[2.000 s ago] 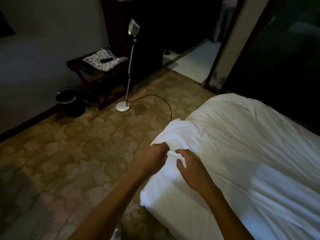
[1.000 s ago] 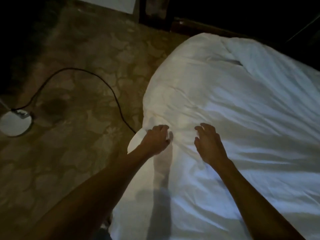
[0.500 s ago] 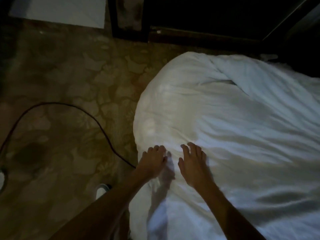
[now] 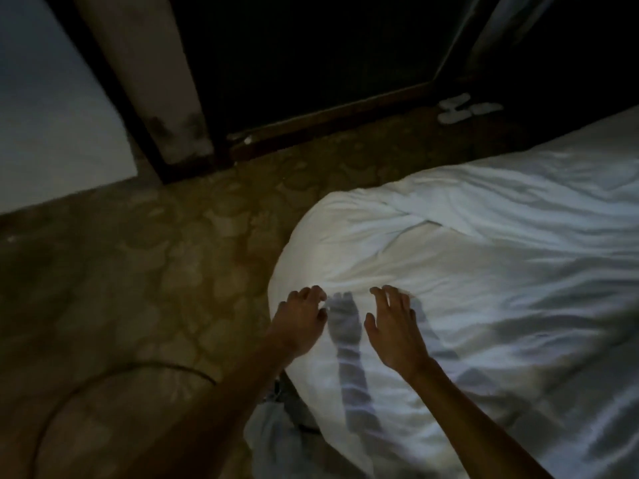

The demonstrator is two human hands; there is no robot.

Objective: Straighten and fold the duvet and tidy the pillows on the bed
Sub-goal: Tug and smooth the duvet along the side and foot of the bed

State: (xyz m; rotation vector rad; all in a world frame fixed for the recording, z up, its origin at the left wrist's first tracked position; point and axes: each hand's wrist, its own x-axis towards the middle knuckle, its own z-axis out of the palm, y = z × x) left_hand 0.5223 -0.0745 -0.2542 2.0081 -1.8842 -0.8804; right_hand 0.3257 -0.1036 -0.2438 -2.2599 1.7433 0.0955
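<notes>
At the rounded corner of the creased white duvet [image 4: 466, 278] spread across the bed [image 4: 612, 136], beside open patterned carpet [image 4: 145, 264] crossed by a dark cable [image 4: 138, 369]: left hand [image 4: 300, 324] on the hanging edge, fingers [image 4: 313, 293] curled, hold unclear; right hand [image 4: 394, 328] just inboard, fingers [image 4: 389, 295] spread, gripping nothing.

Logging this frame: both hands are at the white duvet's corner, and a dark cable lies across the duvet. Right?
No. The head view shows the dark cable lying on the carpet, not across the duvet. The left hand and right hand are at its corner.
</notes>
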